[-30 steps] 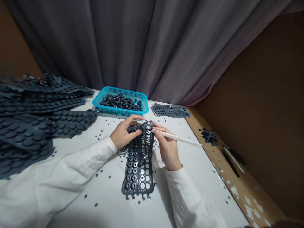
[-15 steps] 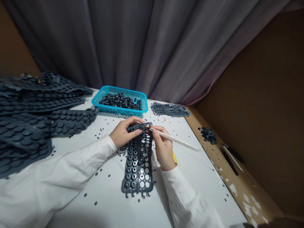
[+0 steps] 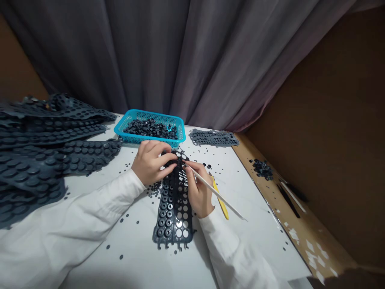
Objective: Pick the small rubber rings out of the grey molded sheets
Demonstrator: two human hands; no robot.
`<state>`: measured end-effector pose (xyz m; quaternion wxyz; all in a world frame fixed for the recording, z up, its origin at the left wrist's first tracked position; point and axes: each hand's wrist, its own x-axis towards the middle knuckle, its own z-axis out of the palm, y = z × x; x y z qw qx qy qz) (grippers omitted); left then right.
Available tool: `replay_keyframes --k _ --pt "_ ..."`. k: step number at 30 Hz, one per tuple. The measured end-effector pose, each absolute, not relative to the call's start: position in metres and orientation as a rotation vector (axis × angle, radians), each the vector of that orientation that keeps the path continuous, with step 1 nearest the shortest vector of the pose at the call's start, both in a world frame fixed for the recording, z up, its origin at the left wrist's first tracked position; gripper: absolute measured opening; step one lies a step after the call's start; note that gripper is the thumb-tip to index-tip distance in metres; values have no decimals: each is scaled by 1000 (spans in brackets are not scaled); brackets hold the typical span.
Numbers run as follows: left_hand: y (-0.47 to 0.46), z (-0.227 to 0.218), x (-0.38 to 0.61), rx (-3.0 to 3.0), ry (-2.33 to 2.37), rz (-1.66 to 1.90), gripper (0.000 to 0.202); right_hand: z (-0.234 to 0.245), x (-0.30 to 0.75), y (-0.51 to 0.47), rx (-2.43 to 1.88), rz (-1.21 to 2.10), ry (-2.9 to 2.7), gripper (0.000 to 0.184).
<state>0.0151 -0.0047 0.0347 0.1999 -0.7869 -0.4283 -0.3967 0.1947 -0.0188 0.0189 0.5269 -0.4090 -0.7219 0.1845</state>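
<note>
- Our right hand (image 3: 201, 190) has shifted left over the past second, and the white stick (image 3: 215, 191) in it now slopes more steeply toward us.
- That shift leaves a yellow tool (image 3: 221, 202) in plain view just beside that hand, lying on the counter (image 3: 144, 261).
- Our left hand (image 3: 152, 163) has bunched up, its knuckles higher than they were.
- We judge that the work is centred at the far end of the dark sheet (image 3: 173, 204), between our fingertips; the rings in its nearer left rows look unchanged.
- The sheet lies lengthwise before us, nearer than the blue basket (image 3: 141, 139), its near right holes bare.
- Our left hand is nearly closed, thumb and forefinger pinching the sheet's far end.
- Our right hand is closed around the stick, its tip at the sheet; whether it touches we cannot tell.
- Our forearms come in from the lower corners, wrists low, both hands almost meeting.
</note>
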Motion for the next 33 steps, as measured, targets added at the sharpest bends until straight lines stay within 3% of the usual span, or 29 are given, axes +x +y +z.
replay_keyframes --k 6,10,16,22,33 --pt "-13 42 22 -1926 -1402 -1239 13 17 194 -19 -994 426 -1690 17" --pt "-19 46 30 -2127 -1460 -1274 12 16 194 -19 -1007 408 -1669 18" --pt "-19 50 43 -2293 -2003 -716 32 12 193 -18 -997 386 -1697 19" --pt "-7 49 43 -2423 -1802 -494 23 7 193 -16 -966 301 -1755 19" --pt "-4 40 41 -2376 -1702 -659 24 2 190 -15 -949 136 -1805 20"
